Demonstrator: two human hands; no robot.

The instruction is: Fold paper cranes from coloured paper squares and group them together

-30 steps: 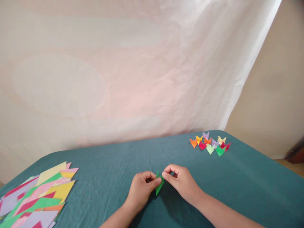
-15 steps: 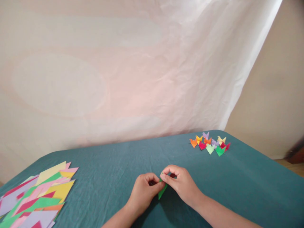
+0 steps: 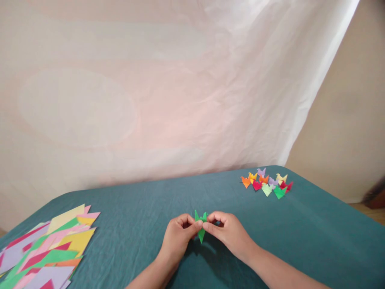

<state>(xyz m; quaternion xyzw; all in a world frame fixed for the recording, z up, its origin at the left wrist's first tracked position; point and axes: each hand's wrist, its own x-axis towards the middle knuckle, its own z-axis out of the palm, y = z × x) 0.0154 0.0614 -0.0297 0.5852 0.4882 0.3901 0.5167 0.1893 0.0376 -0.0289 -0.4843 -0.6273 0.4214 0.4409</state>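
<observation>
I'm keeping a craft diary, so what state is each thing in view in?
Green paper, folded, with pointed tips.
Left hand, pinching the green paper.
Right hand, also pinching it.
Paper birds, folded, grouped close together.
Paper sheets, overlapping in a spread-out pile.
Tablecloth, laid out, faintly wrinkled.
Backdrop, hanging, creased.

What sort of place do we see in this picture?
Probably an indoor craft table: coloured paper sheets lie at the left, small folded paper birds are at the far right, and a green folded paper is being held.
</observation>
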